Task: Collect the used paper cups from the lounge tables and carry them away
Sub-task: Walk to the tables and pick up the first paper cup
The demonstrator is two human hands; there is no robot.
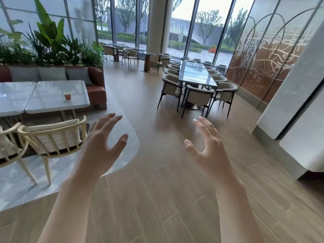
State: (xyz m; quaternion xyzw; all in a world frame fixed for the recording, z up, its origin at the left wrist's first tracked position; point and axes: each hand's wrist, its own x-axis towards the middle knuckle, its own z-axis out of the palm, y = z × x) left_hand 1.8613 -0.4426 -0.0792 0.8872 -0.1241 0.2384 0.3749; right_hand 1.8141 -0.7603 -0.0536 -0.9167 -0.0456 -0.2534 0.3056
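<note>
Both forearms reach out in front of me over the wood-plank floor (175, 199), bare and raised. My left hand (103, 142) is spread wide, fingers fanned and only loosely bent, holding nothing; my right hand (208, 146) matches it, fingers apart and relaxed, also holding nothing. Neither touches anything. Off to the left, well apart from both hands, I see an orange paper cup (67, 96) standing upright on the white lounge table (52, 102), near its right edge. Just in front of that table sits a cream wooden chair (54, 137) with a pale cushion, and behind it a rust-coloured sofa (96, 85) with grey cushions, backed by green plants (49, 41). Farther ahead on the right stands a long glass-topped table (196, 74) ringed by beige chairs, beside tall windows.
</note>
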